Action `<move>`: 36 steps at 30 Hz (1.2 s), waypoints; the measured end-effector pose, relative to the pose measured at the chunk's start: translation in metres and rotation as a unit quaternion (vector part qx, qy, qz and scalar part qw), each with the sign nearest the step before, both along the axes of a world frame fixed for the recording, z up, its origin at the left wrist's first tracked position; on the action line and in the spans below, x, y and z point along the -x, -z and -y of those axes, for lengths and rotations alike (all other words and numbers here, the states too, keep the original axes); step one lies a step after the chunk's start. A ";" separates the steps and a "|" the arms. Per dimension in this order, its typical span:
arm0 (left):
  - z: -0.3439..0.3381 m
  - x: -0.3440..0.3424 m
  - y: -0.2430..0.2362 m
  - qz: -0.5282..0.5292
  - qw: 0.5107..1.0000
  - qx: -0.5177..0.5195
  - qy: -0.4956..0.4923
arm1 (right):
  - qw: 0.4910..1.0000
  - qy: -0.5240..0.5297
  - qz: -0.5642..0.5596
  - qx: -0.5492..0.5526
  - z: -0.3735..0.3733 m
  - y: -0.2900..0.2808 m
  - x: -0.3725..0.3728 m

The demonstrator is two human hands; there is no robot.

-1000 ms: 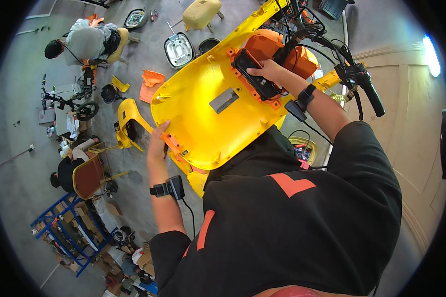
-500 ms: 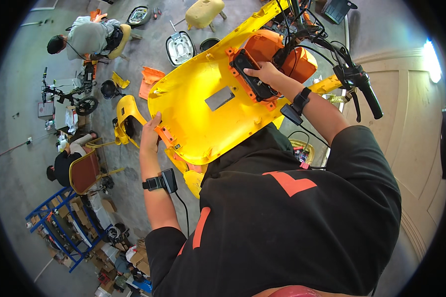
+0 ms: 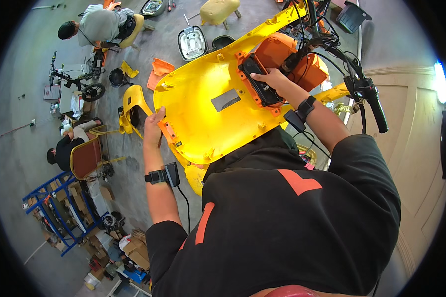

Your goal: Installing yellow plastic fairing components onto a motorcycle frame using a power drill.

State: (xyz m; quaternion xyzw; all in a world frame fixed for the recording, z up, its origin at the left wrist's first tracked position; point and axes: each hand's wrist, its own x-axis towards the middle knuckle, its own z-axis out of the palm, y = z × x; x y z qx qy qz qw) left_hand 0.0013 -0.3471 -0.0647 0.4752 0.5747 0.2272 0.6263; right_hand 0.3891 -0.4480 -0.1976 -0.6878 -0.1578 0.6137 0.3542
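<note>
A large yellow plastic body panel with a rectangular cutout lies tilted across my lap, its hollow inner side up. My left hand is closed round its left edge, beside a small orange bracket. At the panel's upper right, an orange frame surrounds a long black part. My right hand is closed on that black part, thumb across it and the other fingers mostly hidden. Just beyond stand orange housings and black handlebars trailing many cables.
Loose yellow and orange covers lie on the floor to the left. A grey-and-white seat-shaped part and a yellow stool stand farther off. Two people sit at the left, near a small black bike and a blue rack.
The view has shifted, so the surroundings appear farther right. Both hands keep their places on the yellow panel and the black part, which have hardly moved relative to each other.
</note>
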 end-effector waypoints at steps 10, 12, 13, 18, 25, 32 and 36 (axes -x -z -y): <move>0.009 0.007 0.000 0.014 1.000 -0.019 -0.020 | 0.972 -0.078 -0.223 0.015 -0.012 0.011 -0.024; 0.007 0.013 0.005 0.018 0.999 -0.019 -0.023 | 0.978 -0.091 -0.186 -0.001 -0.008 0.011 -0.020; 0.007 0.012 0.004 0.017 0.999 -0.019 -0.024 | 0.984 -0.101 -0.148 -0.018 -0.006 0.010 -0.019; 0.002 0.003 -0.004 -0.050 0.998 -0.019 0.013 | 0.991 -0.127 -0.030 -0.038 -0.003 0.012 -0.016; -0.013 0.022 -0.005 -0.233 0.968 -0.050 0.072 | 0.995 -0.063 -0.006 -0.076 0.000 0.012 0.002; -0.033 -0.008 -0.044 -0.328 0.873 -0.355 -0.069 | 0.998 -0.022 0.018 -0.060 0.010 0.001 0.005; -0.023 -0.089 -0.012 0.096 0.995 -0.026 0.007 | 0.998 -0.029 0.001 -0.055 0.004 0.012 0.008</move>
